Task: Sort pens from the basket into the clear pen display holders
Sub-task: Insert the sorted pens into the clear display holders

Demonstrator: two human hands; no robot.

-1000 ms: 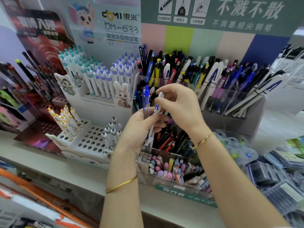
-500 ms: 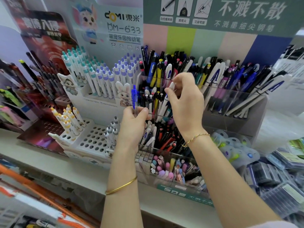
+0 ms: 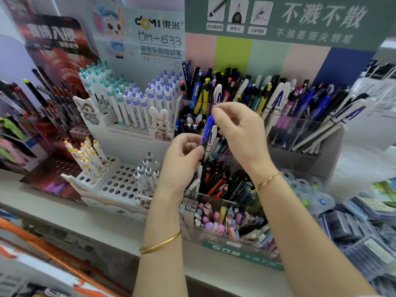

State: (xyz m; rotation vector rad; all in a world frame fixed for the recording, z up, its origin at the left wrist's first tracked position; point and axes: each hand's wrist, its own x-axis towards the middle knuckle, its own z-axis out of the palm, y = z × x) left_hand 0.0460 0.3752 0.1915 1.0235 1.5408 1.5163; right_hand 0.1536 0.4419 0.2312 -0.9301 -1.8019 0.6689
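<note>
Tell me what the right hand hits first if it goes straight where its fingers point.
The blue pen held by the left hand: the right hand points left, fingertips seemingly touching its top. Behind it stands the crowded clear holder; depth unclear.

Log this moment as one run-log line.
step: pen sorting | left hand: holds blue pen low | right hand: pinches its top | where: before clear holder
</note>
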